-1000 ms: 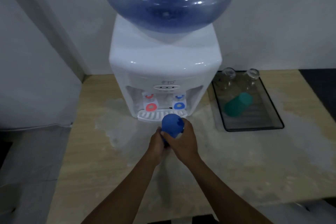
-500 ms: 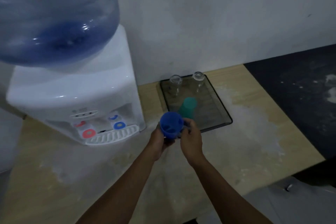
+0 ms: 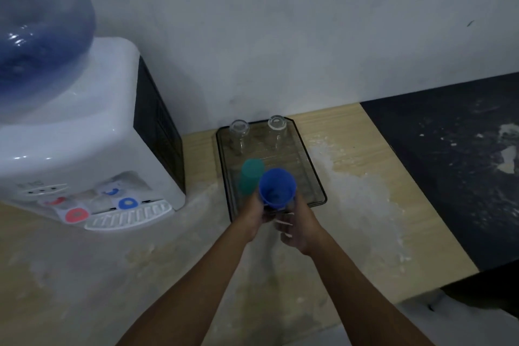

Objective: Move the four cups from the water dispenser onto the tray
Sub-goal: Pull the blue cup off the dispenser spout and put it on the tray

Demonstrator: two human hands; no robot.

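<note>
Head view: both hands grip the blue cup (image 3: 277,187) at its base, mouth up, above the near edge of the tray (image 3: 314,166). Left hand (image 3: 254,215) wraps the cup's left side; right hand (image 3: 298,229) wraps the right side, fingers curled. Green cup (image 3: 251,177) stands inverted on the tray, just beside the blue cup. Two clear glasses (image 3: 239,135) stand inverted along the far edge. Tray area right of the green cup is open. Water dispenser (image 3: 92,154) stands left of the tray on the table (image 3: 365,205).
</note>
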